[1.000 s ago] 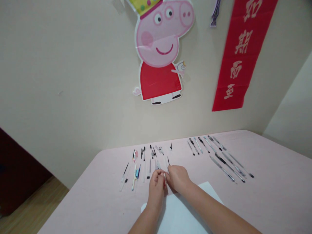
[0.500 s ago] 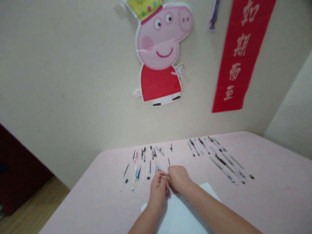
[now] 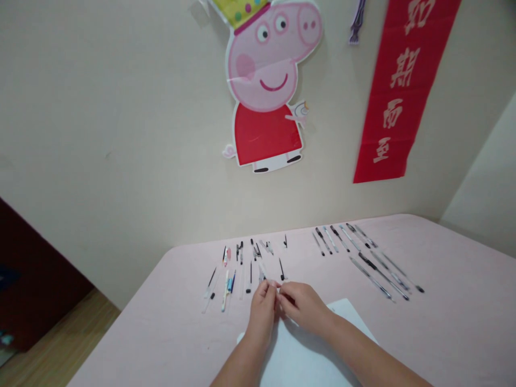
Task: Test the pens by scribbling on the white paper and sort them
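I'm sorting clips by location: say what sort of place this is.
Probably a room at home: a cartoon pig cutout and red banner on the wall, pens on a pink table.

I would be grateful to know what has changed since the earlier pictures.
The right hand has drawn back a little toward the person, uncovering the lower end of a thin black refill and a black piece there. Whether it let anything go cannot be seen. The left hand, the pens on the right and the white paper look much as they were.
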`<move>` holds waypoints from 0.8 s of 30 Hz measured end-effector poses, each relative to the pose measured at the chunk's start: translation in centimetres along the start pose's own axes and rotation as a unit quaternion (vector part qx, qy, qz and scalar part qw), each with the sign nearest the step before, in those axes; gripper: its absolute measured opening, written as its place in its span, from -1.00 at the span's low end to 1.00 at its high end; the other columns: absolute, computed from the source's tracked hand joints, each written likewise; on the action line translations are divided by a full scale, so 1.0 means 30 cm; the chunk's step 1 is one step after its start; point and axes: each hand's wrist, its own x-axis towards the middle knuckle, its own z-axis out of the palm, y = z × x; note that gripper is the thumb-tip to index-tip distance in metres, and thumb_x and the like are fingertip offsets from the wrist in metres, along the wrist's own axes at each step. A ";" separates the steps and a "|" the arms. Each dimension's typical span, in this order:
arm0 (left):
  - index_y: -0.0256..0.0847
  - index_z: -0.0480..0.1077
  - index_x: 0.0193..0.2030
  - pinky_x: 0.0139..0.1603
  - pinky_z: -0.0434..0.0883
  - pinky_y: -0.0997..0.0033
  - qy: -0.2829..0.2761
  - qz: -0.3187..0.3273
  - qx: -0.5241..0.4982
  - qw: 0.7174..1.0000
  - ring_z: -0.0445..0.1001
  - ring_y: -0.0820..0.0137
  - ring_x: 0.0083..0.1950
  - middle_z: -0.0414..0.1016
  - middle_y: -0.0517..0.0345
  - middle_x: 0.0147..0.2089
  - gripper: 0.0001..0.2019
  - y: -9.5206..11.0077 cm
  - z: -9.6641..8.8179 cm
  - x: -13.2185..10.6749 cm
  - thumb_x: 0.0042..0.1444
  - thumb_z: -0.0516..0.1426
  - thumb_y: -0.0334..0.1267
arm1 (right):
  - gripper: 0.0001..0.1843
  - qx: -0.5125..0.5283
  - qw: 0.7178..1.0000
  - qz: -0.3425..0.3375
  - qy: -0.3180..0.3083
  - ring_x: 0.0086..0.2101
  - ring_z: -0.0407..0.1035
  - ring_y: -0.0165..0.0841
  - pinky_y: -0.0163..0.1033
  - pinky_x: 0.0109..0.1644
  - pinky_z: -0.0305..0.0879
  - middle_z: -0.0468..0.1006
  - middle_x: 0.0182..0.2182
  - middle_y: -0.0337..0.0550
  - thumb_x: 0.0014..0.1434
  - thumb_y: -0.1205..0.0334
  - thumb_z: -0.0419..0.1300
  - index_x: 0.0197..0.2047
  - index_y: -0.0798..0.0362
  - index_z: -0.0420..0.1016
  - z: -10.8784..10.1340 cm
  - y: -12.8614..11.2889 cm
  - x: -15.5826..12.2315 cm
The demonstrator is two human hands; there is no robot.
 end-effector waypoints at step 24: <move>-0.25 0.36 -0.54 -0.55 0.19 0.58 0.037 0.038 0.022 0.998 0.17 0.56 -0.57 0.24 0.32 -0.63 -0.53 0.014 0.003 0.010 -0.24 0.30 0.17 | -0.83 -0.165 0.950 0.254 -0.081 -0.19 0.51 0.02 -0.08 -0.16 0.37 0.60 -0.29 0.28 -0.03 0.42 0.25 -0.30 0.24 0.57 0.021 -0.024 0.143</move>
